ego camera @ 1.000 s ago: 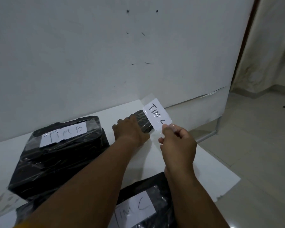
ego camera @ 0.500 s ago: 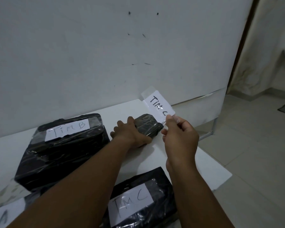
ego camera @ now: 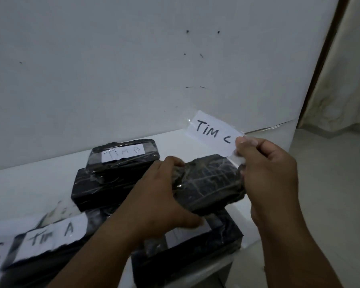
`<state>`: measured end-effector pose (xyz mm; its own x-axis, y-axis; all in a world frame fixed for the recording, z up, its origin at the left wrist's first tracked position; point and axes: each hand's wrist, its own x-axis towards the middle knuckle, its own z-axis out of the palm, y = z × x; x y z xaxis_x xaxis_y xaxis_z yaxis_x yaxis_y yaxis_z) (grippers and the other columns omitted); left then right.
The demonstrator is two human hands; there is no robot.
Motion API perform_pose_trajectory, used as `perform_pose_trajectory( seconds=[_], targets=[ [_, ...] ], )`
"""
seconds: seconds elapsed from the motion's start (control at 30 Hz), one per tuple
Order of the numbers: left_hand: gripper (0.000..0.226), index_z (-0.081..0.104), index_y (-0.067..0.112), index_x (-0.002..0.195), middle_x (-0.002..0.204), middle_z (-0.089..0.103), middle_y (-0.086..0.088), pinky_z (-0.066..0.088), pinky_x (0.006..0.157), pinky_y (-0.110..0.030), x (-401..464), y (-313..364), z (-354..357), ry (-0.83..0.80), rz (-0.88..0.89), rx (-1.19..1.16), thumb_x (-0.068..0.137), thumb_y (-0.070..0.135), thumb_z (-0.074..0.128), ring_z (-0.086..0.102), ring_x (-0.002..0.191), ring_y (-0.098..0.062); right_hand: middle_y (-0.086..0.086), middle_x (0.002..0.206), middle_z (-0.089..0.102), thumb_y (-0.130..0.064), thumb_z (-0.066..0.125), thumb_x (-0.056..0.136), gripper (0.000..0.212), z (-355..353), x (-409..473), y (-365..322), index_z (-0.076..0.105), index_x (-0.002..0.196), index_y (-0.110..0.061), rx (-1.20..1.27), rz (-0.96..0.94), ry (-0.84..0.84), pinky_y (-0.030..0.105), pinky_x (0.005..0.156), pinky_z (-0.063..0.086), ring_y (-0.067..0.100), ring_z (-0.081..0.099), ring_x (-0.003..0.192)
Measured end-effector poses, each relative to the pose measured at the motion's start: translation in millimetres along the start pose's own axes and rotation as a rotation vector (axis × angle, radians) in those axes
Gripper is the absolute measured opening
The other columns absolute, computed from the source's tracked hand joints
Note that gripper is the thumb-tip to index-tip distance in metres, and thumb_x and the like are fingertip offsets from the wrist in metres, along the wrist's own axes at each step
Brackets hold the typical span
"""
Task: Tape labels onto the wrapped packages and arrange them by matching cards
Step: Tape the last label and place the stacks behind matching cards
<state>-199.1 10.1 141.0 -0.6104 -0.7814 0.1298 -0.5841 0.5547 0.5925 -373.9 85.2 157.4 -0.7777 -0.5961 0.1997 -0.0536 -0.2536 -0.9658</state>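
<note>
**Small package lifted, label held beside it**

The white table [ego camera: 40, 183] carries three black wrapped packages: one labelled Tim B [ego camera: 116, 173] at the back, one labelled Tim A [ego camera: 50, 246] near left, another [ego camera: 195, 246] under the hands. The left hand [ego camera: 160, 200] curls its fingers round a small unlabelled package [ego camera: 210, 183], now raised off the table where it lay half a second ago. The right hand [ego camera: 266, 169] pinches the taped Tim C label [ego camera: 212, 130] just above that package's far end.
</note>
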Motion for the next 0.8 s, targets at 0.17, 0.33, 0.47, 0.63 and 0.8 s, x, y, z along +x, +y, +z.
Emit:
perform_pose_trajectory(
  seconds=[0.17,0.33,0.47,0.63,0.8],
  targets=[
    [0.119,0.025,0.059,0.133,0.133,0.039,0.030,0.049,0.102,-0.029,-45,-26,-5,-0.095,-0.091,0.016,0.037,0.058,0.097,0.050,0.118,-0.003,0.008,0.067,0.054,-0.024,0.072,0.092,0.025,3,-24,5,0.071,0.068,-0.017,-0.002,0.112,-0.191,0.027,0.049,0.029,0.021,0.034,0.058],
    [0.128,0.022,0.057,0.138,0.144,0.038,0.029,0.044,0.104,-0.025,-60,-41,-3,-0.096,-0.119,-0.066,0.036,0.056,0.099,0.046,0.127,-0.002,-0.004,0.056,0.056,-0.026,0.070,0.092,0.025,16,-39,19,0.072,0.069,-0.016,-0.091,0.191,-0.281,0.025,0.051,0.032,0.013,0.041,0.050],
    [0.143,0.013,0.056,0.147,0.150,0.031,0.033,0.039,0.113,-0.026,-71,-46,2,-0.077,-0.131,-0.160,0.031,0.066,0.097,0.038,0.136,0.003,-0.011,0.055,0.063,-0.021,0.068,0.095,0.020,19,-44,25,0.072,0.077,-0.014,-0.125,0.233,-0.312,0.015,0.041,0.037,0.000,0.050,0.040],
    [0.072,0.053,0.053,0.120,0.123,0.064,0.025,0.052,0.087,-0.018,-73,-44,4,0.272,-0.156,-0.508,0.059,0.089,0.067,0.062,0.110,0.007,-0.005,0.057,0.059,-0.021,0.066,0.096,0.026,13,-44,29,0.071,0.072,-0.013,-0.163,0.250,-0.360,0.020,0.042,0.034,0.009,0.044,0.046],
    [0.028,0.073,0.028,0.085,0.083,0.076,0.010,0.049,0.069,-0.022,-68,-36,-9,0.528,-0.215,-0.529,0.091,0.053,0.063,0.071,0.077,-0.006,-0.002,0.062,0.057,-0.023,0.068,0.094,0.027,8,-40,29,0.074,0.068,-0.018,-0.209,0.218,-0.400,0.027,0.050,0.032,0.017,0.039,0.056]
  ],
)
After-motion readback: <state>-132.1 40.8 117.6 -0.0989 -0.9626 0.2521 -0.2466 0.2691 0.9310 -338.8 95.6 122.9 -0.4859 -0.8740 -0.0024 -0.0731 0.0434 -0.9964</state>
